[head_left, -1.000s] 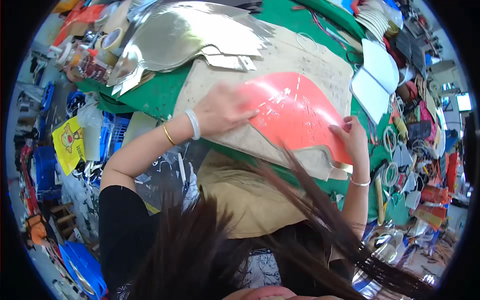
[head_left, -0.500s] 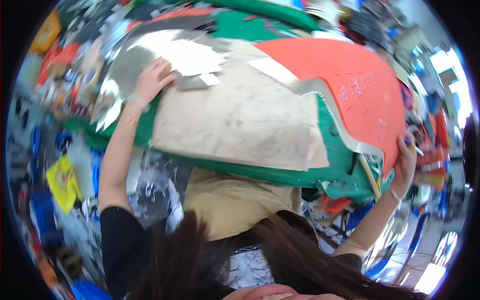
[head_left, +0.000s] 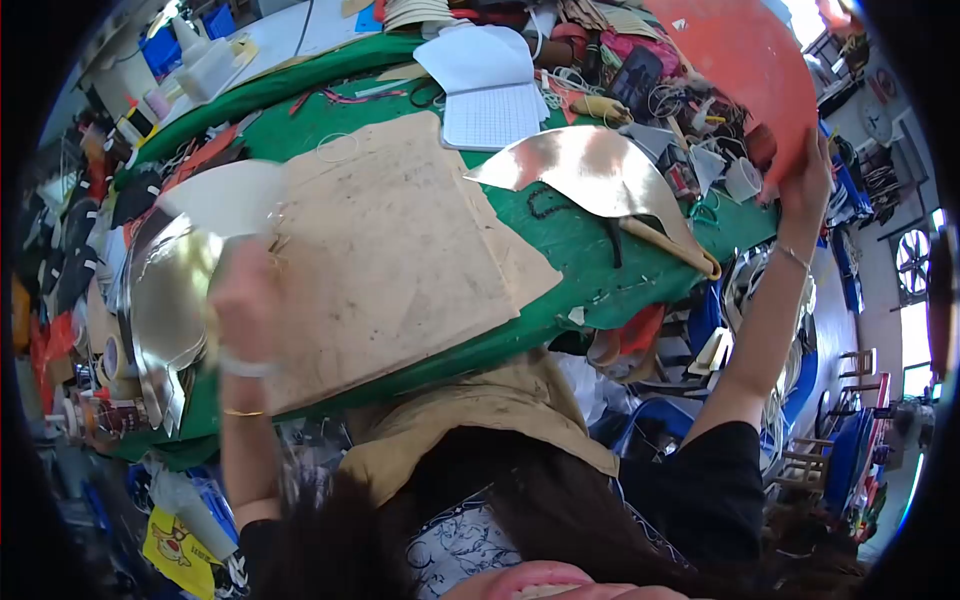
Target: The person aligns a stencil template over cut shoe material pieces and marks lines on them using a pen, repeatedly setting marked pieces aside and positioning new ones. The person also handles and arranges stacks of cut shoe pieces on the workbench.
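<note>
My right hand (head_left: 805,185) grips the lower edge of a large red-orange sheet (head_left: 745,65), which is raised at the far right of the table. My left hand (head_left: 245,300) is smeared by motion over the left edge of a worn beige board (head_left: 390,250); its fingers cannot be made out. Beside it lie shiny silver sheets (head_left: 170,290) and a pale, blurred flat piece (head_left: 230,195). A curved, mirror-like silver sheet (head_left: 590,170) lies on the green cloth right of the board, near a wooden-handled tool (head_left: 670,245).
An open notebook (head_left: 490,100) lies behind the board on the green cloth (head_left: 610,290). Cords, tape and small tools crowd the back right. A roll of tape (head_left: 118,355) and dark items line the left edge. A yellow bag (head_left: 178,550) hangs below at left.
The red-orange sheet has been lifted off the table towards the back right, uncovering the curved silver sheet and notebook. My left hand has come nearer the front. The view has shifted.
</note>
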### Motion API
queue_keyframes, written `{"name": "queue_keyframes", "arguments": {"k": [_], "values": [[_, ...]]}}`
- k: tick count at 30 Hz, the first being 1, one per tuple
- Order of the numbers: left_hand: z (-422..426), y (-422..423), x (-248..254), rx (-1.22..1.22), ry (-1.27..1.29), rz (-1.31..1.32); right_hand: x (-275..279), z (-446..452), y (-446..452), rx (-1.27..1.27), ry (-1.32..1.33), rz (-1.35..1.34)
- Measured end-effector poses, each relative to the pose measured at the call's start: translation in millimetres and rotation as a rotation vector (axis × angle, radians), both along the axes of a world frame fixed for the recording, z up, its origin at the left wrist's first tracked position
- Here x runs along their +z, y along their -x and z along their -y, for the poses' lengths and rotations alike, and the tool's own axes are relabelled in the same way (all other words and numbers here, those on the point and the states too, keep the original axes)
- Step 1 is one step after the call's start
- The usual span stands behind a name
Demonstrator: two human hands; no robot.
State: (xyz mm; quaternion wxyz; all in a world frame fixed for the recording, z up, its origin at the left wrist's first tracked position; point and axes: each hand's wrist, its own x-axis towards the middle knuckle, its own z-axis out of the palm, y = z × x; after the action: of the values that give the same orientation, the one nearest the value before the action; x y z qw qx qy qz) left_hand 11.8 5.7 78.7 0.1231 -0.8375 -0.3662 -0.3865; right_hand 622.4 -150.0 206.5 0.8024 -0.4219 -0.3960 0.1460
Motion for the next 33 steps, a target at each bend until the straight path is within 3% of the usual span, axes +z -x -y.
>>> {"name": "queue_keyframes", "arguments": {"k": [1,2,3,5,8,11,12,13,15,18,21,24,27,30,33], "values": [[26.8,-36.2,1.2,0.059,0.190,-0.112,-1.2,-13.5,4.3,0.133,0.015,0.017],[32.7,-62.1,-19.1,-0.153,0.220,-0.120,-2.0,-29.0,8.8,0.266,0.027,0.036],[46.1,-91.8,-27.1,-0.264,0.282,-0.122,-15.6,-52.2,14.6,0.100,0.089,0.326],[78.3,-134.4,-21.2,-0.209,0.654,-0.344,-46.6,-97.8,58.0,0.133,0.149,0.241],[98.3,-120.4,-32.5,-0.572,0.380,-0.014,-90.5,-134.4,162.1,0.251,0.302,0.160],[101.6,-62.0,-7.4,-0.771,0.302,0.057,-166.2,-135.8,217.5,0.331,0.434,0.615],[101.5,-40.6,-3.5,-0.717,0.245,0.082,-161.3,-118.3,246.4,0.384,0.677,0.648],[97.4,-20.7,-5.5,-0.646,0.241,0.077,-175.9,-110.4,262.4,0.386,0.685,0.752],[95.4,7.2,-8.6,-0.254,0.334,-0.161,-196.9,-99.3,289.6,0.251,0.660,0.928],[81.6,32.0,-37.3,-0.049,0.458,-0.328,-198.1,-92.2,308.8,0.097,0.743,1.035],[77.2,43.4,-53.7,-0.032,0.569,-0.429,-199.9,-97.4,312.1,0.002,0.774,1.088],[57.1,49.7,-63.1,-0.034,0.499,-0.419,-200.2,-100.0,311.4,-0.062,0.840,1.111],[40.1,51.6,-68.3,-0.089,0.513,-0.395,-194.1,-97.0,309.3,-0.050,0.665,1.350],[26.4,48.1,-65.5,-0.199,0.516,-0.425,-185.9,-92.5,323.3,0.205,0.466,1.378],[19.9,47.7,-67.6,-0.251,0.559,-0.378,-191.4,-88.9,324.2,0.278,0.576,1.430]]}}
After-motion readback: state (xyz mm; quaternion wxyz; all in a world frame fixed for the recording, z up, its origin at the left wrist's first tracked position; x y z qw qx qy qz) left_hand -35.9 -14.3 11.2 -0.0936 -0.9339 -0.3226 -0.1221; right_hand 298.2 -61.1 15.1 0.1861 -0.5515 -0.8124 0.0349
